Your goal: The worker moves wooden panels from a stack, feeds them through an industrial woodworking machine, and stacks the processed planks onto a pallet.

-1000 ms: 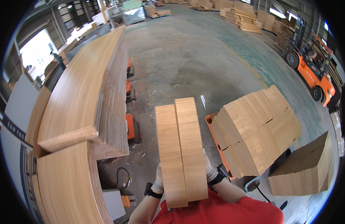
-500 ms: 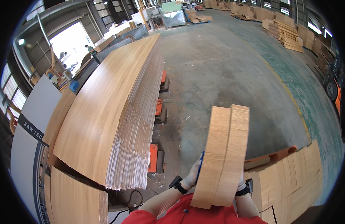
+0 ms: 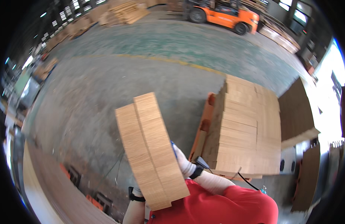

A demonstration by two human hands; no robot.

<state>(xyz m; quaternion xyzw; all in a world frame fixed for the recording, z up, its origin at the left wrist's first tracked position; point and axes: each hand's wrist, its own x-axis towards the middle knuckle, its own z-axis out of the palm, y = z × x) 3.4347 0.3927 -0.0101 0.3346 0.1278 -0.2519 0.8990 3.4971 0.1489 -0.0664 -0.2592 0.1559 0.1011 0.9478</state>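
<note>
In front of my body I carry two wood-grain boards or board stacks, side by side and slightly offset lengthwise. My right hand, in a white glove with some blue on it, grips their right edge. On the other side my left hand holds them from beneath; only a bit of glove by the black wristband shows, and its fingers are hidden. Off to the right, a large stack of similar wood-grain pieces rests on an orange pallet.
An orange forklift stands across the floor, past a yellow line. At the lower left runs the blurred side of a big panel stack. More brown boards stand behind the pallet stack. Lumber is piled at the far left.
My view and body have swung to the right, bringing the pallet stack and forklift further into sight. The boards stay in both hands, now tilted leftward.
</note>
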